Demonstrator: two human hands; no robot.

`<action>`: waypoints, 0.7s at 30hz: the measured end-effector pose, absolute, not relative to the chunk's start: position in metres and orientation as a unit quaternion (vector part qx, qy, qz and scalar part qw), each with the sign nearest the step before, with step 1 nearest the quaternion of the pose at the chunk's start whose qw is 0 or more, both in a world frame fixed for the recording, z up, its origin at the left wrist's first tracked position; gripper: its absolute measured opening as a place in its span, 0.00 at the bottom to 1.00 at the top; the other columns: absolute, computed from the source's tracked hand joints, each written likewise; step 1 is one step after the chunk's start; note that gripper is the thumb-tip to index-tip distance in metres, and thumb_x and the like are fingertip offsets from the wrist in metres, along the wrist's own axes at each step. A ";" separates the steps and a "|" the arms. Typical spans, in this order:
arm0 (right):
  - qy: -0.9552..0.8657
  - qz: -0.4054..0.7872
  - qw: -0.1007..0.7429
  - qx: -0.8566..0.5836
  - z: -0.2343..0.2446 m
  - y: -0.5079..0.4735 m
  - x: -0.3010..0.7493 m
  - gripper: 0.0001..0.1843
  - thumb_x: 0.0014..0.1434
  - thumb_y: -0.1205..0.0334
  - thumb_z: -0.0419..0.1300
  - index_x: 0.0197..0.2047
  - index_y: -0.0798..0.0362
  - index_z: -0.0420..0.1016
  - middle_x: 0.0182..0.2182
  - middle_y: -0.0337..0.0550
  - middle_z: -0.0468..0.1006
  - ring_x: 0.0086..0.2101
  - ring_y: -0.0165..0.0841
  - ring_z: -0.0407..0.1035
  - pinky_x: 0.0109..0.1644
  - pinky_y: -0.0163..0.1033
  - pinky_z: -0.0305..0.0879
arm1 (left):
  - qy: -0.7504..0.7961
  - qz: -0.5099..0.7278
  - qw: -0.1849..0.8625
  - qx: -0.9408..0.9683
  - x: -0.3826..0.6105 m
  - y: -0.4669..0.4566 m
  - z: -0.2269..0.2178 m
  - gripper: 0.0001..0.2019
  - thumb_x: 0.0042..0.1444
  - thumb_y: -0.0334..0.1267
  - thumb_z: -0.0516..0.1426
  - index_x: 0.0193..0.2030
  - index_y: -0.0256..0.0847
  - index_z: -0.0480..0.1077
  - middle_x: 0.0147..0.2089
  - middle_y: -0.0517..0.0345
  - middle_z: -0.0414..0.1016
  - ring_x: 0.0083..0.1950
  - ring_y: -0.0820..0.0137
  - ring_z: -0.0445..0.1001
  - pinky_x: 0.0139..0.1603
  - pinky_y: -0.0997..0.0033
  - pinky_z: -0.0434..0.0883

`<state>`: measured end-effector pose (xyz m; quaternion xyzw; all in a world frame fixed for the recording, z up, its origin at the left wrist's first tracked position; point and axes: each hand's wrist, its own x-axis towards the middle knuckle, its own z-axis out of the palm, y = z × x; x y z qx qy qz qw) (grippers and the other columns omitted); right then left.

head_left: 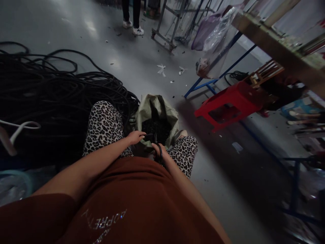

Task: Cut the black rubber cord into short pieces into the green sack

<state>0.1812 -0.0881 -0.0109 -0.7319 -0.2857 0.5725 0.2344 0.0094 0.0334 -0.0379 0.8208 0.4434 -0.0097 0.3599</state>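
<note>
I sit with my knees apart in leopard-print trousers. Between them stands an open green woven sack [162, 108] filled with small dark pieces. My left hand [135, 137] is closed around the end of a thin black cable [150, 136] just above the sack's mouth. My right hand [159, 151] grips a tool with black looped handles [159, 154], probably scissors, its tip near the cable end. Both hands are close together over the sack's near edge.
A large heap of coiled black cable [50, 91] lies on the grey floor to my left. A red plastic stool [228, 105] and a blue-framed workbench [276, 51] stand on the right. Another person's legs [132, 17] are far ahead, beside a metal trolley [167, 30].
</note>
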 end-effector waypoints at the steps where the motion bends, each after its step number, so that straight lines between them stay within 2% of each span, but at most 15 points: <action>1: -0.290 0.580 0.237 -0.723 -0.010 -0.088 0.181 0.16 0.62 0.54 0.56 0.42 0.60 0.71 0.16 0.36 0.68 0.16 0.28 0.64 0.19 0.29 0.60 | 0.447 -0.003 0.360 0.819 0.009 0.033 -0.037 0.18 0.58 0.40 0.52 0.54 0.48 0.73 0.51 0.61 0.77 0.53 0.66 0.73 0.53 0.74 0.67; 10: -0.310 0.611 0.231 -0.690 -0.011 -0.088 0.176 0.19 0.62 0.52 0.57 0.47 0.60 0.68 0.19 0.37 0.70 0.16 0.27 0.64 0.19 0.29 0.60 | 0.444 0.013 0.379 0.812 0.011 0.030 -0.035 0.19 0.59 0.40 0.51 0.55 0.46 0.72 0.53 0.62 0.76 0.55 0.68 0.72 0.55 0.75 0.66; 21: -0.343 0.596 0.204 -0.696 0.003 -0.085 0.173 0.17 0.62 0.51 0.57 0.42 0.59 0.70 0.19 0.38 0.69 0.18 0.28 0.65 0.21 0.29 0.60 | 0.399 -0.007 0.379 0.835 0.013 0.025 -0.027 0.19 0.59 0.39 0.50 0.54 0.44 0.72 0.52 0.60 0.77 0.53 0.68 0.73 0.52 0.75 0.67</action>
